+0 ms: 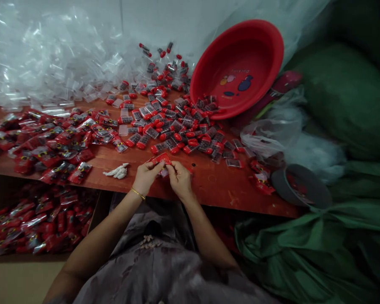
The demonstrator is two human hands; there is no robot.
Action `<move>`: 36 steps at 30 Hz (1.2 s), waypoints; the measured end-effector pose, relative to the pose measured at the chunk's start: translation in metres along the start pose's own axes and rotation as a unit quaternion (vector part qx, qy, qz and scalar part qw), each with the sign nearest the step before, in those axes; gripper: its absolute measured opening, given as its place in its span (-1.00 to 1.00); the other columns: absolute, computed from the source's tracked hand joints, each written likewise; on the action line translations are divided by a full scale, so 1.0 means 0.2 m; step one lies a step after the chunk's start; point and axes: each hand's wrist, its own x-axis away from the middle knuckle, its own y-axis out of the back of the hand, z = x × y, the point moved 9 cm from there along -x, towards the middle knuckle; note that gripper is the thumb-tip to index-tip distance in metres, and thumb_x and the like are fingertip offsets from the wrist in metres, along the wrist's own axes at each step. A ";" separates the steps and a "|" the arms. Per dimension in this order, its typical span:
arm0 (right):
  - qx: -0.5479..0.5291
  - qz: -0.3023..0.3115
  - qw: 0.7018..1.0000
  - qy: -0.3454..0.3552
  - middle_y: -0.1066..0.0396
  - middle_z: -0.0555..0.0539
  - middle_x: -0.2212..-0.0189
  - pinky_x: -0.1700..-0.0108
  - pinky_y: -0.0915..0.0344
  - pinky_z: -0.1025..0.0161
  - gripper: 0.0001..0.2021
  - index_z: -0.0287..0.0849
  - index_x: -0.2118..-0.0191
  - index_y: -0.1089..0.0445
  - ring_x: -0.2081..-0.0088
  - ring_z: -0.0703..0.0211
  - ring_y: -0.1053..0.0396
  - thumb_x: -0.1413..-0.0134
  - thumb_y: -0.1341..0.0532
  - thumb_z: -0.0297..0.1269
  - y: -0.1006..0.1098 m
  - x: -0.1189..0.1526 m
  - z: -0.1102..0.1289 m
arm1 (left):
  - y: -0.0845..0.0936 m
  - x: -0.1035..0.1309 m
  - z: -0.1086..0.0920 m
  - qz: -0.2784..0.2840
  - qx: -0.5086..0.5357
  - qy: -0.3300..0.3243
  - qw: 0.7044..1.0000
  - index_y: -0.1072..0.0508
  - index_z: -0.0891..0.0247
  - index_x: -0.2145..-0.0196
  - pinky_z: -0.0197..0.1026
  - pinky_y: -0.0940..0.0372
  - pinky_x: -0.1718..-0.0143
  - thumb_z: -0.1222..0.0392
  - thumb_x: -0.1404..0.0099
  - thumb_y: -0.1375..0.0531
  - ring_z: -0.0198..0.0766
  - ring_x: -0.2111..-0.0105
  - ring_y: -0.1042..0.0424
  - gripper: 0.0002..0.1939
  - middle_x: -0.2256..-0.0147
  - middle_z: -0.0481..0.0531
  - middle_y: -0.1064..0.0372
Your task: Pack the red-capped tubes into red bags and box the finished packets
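Near the table's front edge, my left hand (146,177) and my right hand (180,179) meet, fingertips pinched on a small red printed packet (162,158). Part of the packet is hidden behind my fingers, so I cannot see whether anything is inside. Just beyond my hands lies a pile of small clear cases with red caps and dark contents (177,126). Left of my left hand rests a crumpled white lump (118,171), perhaps finger covers. Farther left is a heap of filled red packets (50,137).
A red basin (237,67) leans tilted behind the pile. Clear empty cases (50,59) are heaped at back left. Below the table edge, a box holds more red packets (44,219). To the right are a grey bowl (300,185), clear plastic bags (291,139) and green sacks (345,101).
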 end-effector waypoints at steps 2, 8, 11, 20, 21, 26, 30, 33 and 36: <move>0.008 0.017 1.000 -0.014 -0.45 -0.06 0.43 0.30 -0.26 0.32 -0.70 -0.18 0.31 -0.37 0.40 0.22 -0.37 -0.25 0.05 -0.19 -0.01 0.04 0.02 | 0.00 0.02 0.00 -0.005 0.048 0.005 0.999 -0.53 0.34 0.51 -0.32 -0.19 0.47 -0.06 0.08 -0.34 -0.39 0.55 -0.29 -0.65 0.56 -0.03 -0.40; 0.057 -0.009 0.998 -0.033 -0.47 -0.15 0.34 0.14 -0.28 0.18 -0.70 -0.17 0.28 -0.39 0.26 0.10 -0.39 -0.22 0.07 -0.23 0.16 0.15 -0.10 | 0.09 0.04 0.03 -0.059 0.070 0.036 0.995 -0.49 0.34 0.63 -0.34 -0.17 0.52 -0.02 0.18 -0.40 -0.43 0.61 -0.24 -0.66 0.64 -0.08 -0.35; 0.125 -0.028 0.992 -0.007 -0.45 -0.18 0.20 0.05 -0.26 0.12 -0.72 -0.19 0.18 -0.39 0.14 0.06 -0.36 -0.16 0.04 -0.32 0.31 0.16 -0.22 | 0.10 0.05 0.06 -0.074 0.091 0.084 0.989 -0.48 0.35 0.60 -0.35 -0.18 0.57 -0.04 0.23 -0.41 -0.45 0.64 -0.23 -0.62 0.64 -0.09 -0.34; 0.279 0.033 0.952 -0.123 -0.43 -0.17 0.20 0.26 -0.25 0.20 -0.59 -0.19 0.06 -0.33 0.21 0.03 -0.38 -0.11 -0.11 0.01 0.33 0.18 -0.30 | 0.04 0.08 0.10 -0.051 0.121 0.113 0.985 -0.49 0.36 0.56 -0.38 -0.26 0.54 -0.03 0.30 -0.44 -0.43 0.59 -0.34 -0.57 0.55 -0.02 -0.43; 0.297 0.033 0.943 -0.146 -0.43 -0.19 0.21 0.29 -0.24 0.19 -0.53 -0.21 0.07 -0.33 0.21 -0.01 -0.38 -0.06 -0.13 0.08 0.31 0.19 -0.29 | 0.05 0.08 0.10 -0.056 0.114 0.101 0.987 -0.48 0.36 0.59 -0.39 -0.25 0.55 -0.04 0.31 -0.44 -0.44 0.59 -0.33 -0.58 0.57 -0.04 -0.42; 0.328 0.033 0.927 -0.181 -0.42 -0.24 0.26 0.32 -0.23 0.20 -0.61 -0.22 0.18 -0.35 0.22 -0.03 -0.37 0.00 -0.22 0.00 0.23 0.22 -0.30 | 0.06 0.08 0.09 -0.069 0.107 0.107 0.986 -0.49 0.36 0.55 -0.39 -0.23 0.56 -0.08 0.30 -0.43 -0.46 0.61 -0.29 -0.55 0.56 -0.05 -0.41; 0.236 0.030 0.953 -0.185 -0.45 -0.16 0.30 0.26 -0.26 0.18 -0.76 -0.18 0.22 -0.35 0.23 0.01 -0.39 0.00 -0.22 -0.18 0.25 0.24 -0.37 | 0.05 0.09 0.11 -0.072 0.121 0.139 0.980 -0.48 0.37 0.54 -0.38 -0.24 0.58 -0.10 0.34 -0.43 -0.47 0.64 -0.28 -0.49 0.56 -0.03 -0.41; 0.097 0.021 0.974 -0.204 -0.46 -0.06 0.37 0.30 -0.29 0.21 -0.76 -0.13 0.21 -0.34 0.36 0.10 -0.41 -0.02 -0.18 -0.12 0.26 0.27 -0.41 | 0.03 0.10 0.11 -0.064 0.134 0.151 0.977 -0.48 0.37 0.49 -0.36 -0.26 0.55 -0.09 0.36 -0.44 -0.44 0.62 -0.33 -0.47 0.51 0.02 -0.45; -0.081 0.022 0.972 -0.217 -0.45 -0.02 0.42 0.40 -0.31 0.26 -0.70 -0.15 0.18 -0.33 0.52 0.22 -0.39 -0.02 -0.16 -0.06 0.23 0.30 -0.39 | 0.02 0.10 0.12 -0.061 0.143 0.161 0.975 -0.48 0.37 0.48 -0.36 -0.25 0.54 -0.08 0.36 -0.44 -0.41 0.59 -0.36 -0.46 0.49 0.04 -0.46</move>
